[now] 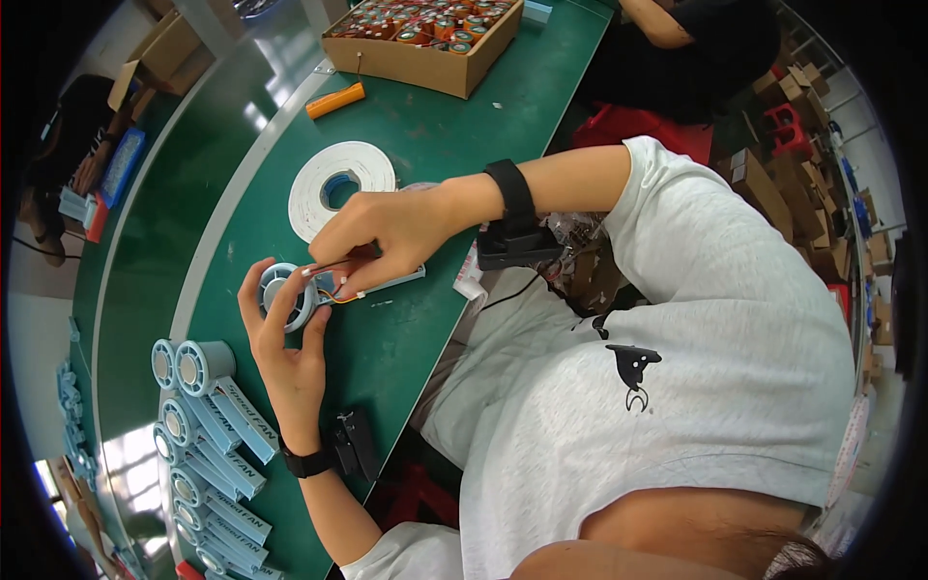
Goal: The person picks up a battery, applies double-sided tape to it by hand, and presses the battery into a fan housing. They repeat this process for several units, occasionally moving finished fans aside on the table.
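Well, taking the fan housing as the clock's centre, a blue tray (123, 169) sits far out at ten o'clock, across the green worktable (425, 121). At seven o'clock, light-blue handheld fans (208, 430) lie in a crowded row, round heads toward the left and handles slanting down to the right. The left hand (278, 324) curls around the round light-blue fan housing (307, 309), fingers bent over its face and thumb at its lower right edge. An orange cylinder (335, 100) lies between twelve and one. Thin wires (340, 299) run out at three o'clock, ending in a small pale plug. Beyond, at one o'clock, rests a white tape roll (307, 198). The right hand (391, 227), at two o'clock, has thumb and fingers pinched together at the wires; exactly which strands they grip I cannot tell. Farther along one o'clock, an open carton (411, 70) holds many more orange cylinders.
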The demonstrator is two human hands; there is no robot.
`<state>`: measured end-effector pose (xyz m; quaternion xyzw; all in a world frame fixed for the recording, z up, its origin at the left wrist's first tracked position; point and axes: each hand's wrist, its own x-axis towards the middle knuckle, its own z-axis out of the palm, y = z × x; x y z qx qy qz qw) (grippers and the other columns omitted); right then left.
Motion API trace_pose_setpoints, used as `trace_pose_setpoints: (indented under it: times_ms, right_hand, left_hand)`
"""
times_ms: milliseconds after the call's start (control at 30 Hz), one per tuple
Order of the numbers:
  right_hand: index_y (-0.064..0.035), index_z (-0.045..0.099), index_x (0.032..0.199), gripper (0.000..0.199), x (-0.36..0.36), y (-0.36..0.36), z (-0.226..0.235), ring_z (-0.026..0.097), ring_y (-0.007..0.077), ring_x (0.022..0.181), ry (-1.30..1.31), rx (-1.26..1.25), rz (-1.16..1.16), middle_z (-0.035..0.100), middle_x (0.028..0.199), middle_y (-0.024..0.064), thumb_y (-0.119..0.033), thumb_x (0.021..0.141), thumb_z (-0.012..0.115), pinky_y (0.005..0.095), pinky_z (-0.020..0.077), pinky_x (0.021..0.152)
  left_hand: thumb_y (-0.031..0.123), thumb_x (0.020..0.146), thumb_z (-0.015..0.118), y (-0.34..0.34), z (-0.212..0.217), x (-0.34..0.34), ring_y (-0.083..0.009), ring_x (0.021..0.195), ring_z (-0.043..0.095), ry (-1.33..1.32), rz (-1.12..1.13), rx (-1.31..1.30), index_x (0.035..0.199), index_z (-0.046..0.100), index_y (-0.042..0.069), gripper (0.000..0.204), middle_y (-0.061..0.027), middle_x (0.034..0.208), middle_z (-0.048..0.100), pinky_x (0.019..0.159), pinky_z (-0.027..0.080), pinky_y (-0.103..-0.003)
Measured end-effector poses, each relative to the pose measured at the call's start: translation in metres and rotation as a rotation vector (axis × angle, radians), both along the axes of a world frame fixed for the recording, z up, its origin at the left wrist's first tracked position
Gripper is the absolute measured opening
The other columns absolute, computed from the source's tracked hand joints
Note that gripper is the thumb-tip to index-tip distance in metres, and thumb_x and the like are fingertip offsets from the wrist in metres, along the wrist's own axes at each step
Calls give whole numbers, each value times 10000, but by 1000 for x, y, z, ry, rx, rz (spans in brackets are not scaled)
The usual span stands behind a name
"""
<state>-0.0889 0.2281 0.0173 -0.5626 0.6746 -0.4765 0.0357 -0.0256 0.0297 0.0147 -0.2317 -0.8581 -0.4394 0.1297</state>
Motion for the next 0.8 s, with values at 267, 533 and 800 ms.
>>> trace_pose_setpoints:
  times_ms: [267, 533, 800]
  right_hand:
    - [11, 516, 732, 184, 1, 1, 9, 485, 177, 632, -82, 92, 25, 469, 738, 69, -131, 775, 625, 271, 398, 589]
    - [-17, 570, 783, 115, 4, -8, -8, 513, 204, 748, -141, 76, -90, 475, 862, 93, -121, 759, 614, 301, 413, 659]
    - [1, 557, 843, 173, 30, 3, 15, 559, 247, 777, 227, 374, -358, 506, 840, 91, -131, 751, 621, 330, 459, 655]
  left_hand:
    - [-44, 702, 620, 3, 1, 4, -309, 1097, 447, 15, 73, -37, 994, 610, 78, 317, -132, 1239, 394, 882, 407, -356]
    - [-20, 701, 636, 6, -1, 2, -356, 1203, 350, 197, 80, -185, 898, 606, 59, 214, -136, 1296, 368, 909, 390, -401]
    - [-19, 645, 657, 20, 4, 2, -331, 1128, 383, 209, 78, -390, 787, 595, 50, 170, -110, 1210, 447, 829, 428, -371]
